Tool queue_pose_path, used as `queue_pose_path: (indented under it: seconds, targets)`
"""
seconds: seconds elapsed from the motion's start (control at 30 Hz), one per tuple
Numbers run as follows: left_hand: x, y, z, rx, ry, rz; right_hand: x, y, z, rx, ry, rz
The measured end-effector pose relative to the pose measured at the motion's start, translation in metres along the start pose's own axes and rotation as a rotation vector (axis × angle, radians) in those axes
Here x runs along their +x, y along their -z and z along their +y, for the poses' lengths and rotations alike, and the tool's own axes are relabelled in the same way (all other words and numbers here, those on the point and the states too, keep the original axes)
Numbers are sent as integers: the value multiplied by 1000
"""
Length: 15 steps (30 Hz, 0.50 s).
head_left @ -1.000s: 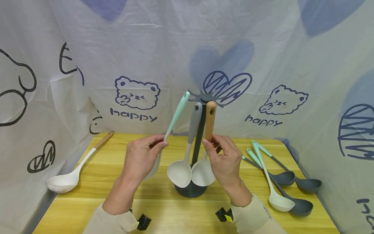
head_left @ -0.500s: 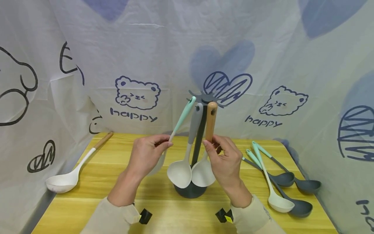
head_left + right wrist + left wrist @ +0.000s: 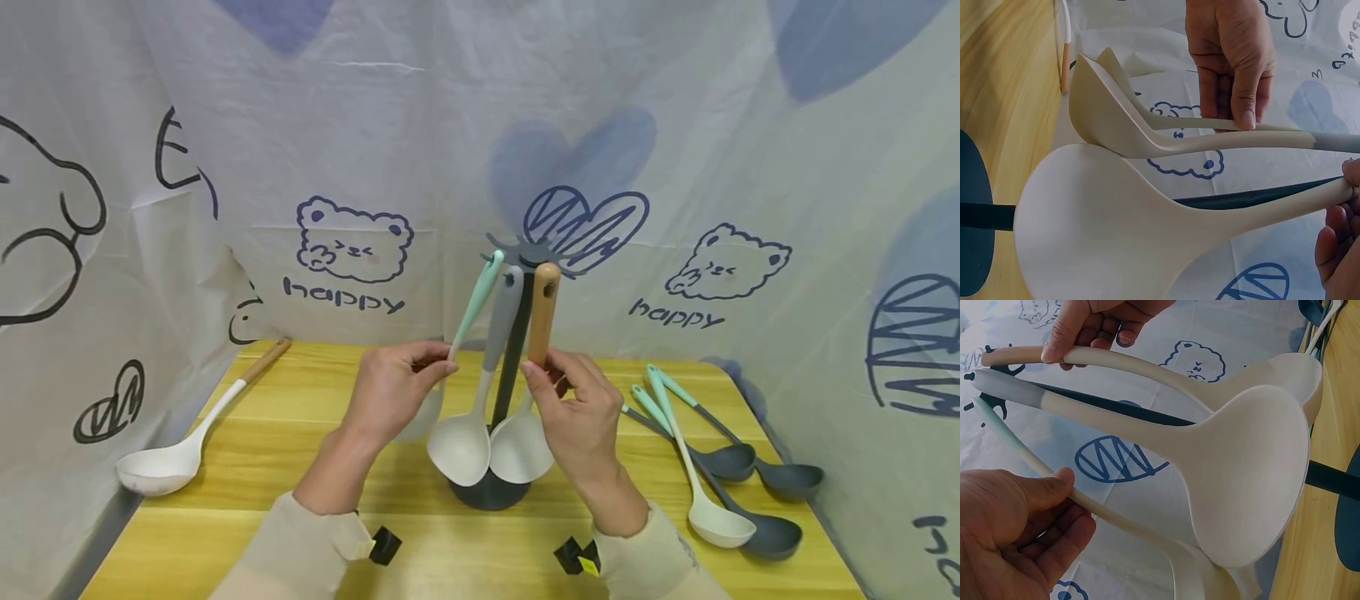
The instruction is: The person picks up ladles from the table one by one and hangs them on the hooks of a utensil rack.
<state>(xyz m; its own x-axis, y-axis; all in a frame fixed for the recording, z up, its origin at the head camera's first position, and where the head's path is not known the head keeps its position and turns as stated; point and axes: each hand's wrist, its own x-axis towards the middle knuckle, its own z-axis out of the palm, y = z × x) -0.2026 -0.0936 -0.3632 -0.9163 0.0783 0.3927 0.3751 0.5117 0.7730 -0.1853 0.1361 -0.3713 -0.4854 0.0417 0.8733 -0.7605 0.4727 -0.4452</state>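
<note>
A dark utensil rack (image 3: 489, 495) with hooks at its top stands mid-table. My left hand (image 3: 397, 387) pinches the white neck of a ladle with a mint handle (image 3: 477, 298); the handle's tip is right at a hook on the rack's left. The bowl of that ladle is partly hidden behind the hand in the head view. My right hand (image 3: 581, 402) pinches a white ladle with a wooden handle (image 3: 543, 315), low on that handle, at the rack's front. Between them a grey-handled white ladle (image 3: 1250, 478) hangs at the rack, untouched by either hand.
A white ladle with a wooden handle (image 3: 161, 472) lies at the table's left edge. On the right, several mint-handled ladles lie overlapping, one with a white bowl (image 3: 722, 527) and others with dark bowls (image 3: 780, 537). A printed cloth (image 3: 450, 125) hangs behind the table.
My left hand has moved right with the mint-handled ladle, bringing its tip from left of the rack to a hook. My right hand has stayed almost still on the wooden handle.
</note>
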Motion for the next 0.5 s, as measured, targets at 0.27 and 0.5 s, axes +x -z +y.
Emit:
queue_pose_path:
  seconds: [0.27,0.5]
  targets:
    - [2,-4,3,14,20,-18,7,11,3,268,-351,-78]
    - [2,-6,6,1,23,-36,33,13,24,210,-672,-446]
